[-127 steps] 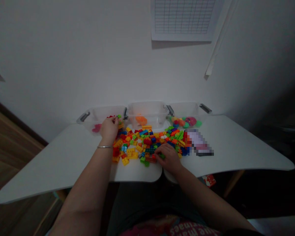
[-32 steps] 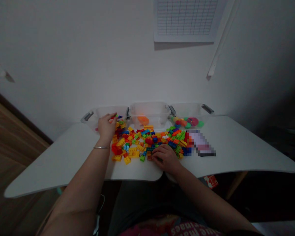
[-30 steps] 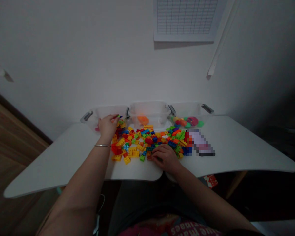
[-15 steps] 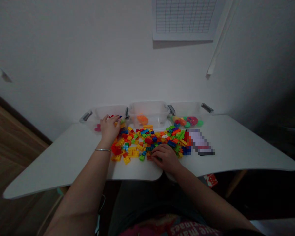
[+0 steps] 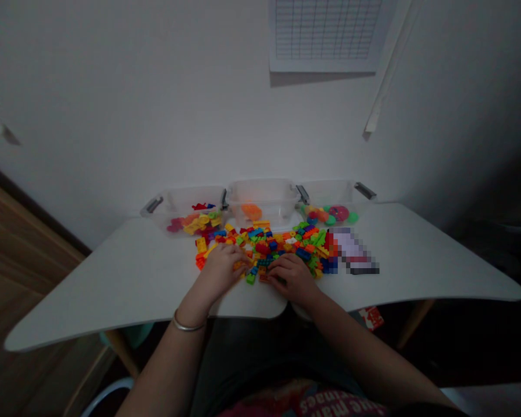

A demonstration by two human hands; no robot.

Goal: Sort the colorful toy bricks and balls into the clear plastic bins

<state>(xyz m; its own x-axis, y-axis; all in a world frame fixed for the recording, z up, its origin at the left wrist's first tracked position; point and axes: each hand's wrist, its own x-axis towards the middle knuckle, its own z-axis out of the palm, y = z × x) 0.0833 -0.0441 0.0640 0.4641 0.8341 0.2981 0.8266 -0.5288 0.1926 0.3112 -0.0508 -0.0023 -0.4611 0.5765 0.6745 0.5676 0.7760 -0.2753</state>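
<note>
White wall [image 5: 113,116] fills the background, and below it a pale surface [image 5: 113,272] curves around you, with three clear bins lined up along its far edge.

The change begins at the left bin [image 5: 156,204]. A moment ago your left hand was up at its near rim. That spot is now uncovered, and you can see the red, pink and yellow pieces lying inside. Your left hand [image 5: 219,269] has pulled back towards you and rests on the near left edge of the brick pile [image 5: 267,243], with its bracelet [image 5: 186,324] hanging past the edge of the surface. Its fingers [image 5: 238,260] curl down over yellow and orange bricks. In this dim light you cannot tell whether they are clamped on one or only lie on top.

The pile spreads loose across the middle of the surface, from just in front of the left bin to just in front of the right one. The middle bin [image 5: 260,191] behind it holds a few orange pieces.

Your right hand [image 5: 293,278] has hardly moved. It is pressed on the near edge of the pile, just beside the left hand, with its fingers [image 5: 278,267] bent onto green and red bricks. Whether they grip a brick is not visible either.

So both hands are now down at the same near stretch of the pile, and neither is at a bin. The right bin [image 5: 364,194] holds round coloured pieces, and a blurred patch [image 5: 353,255] lies in front of it.
</note>
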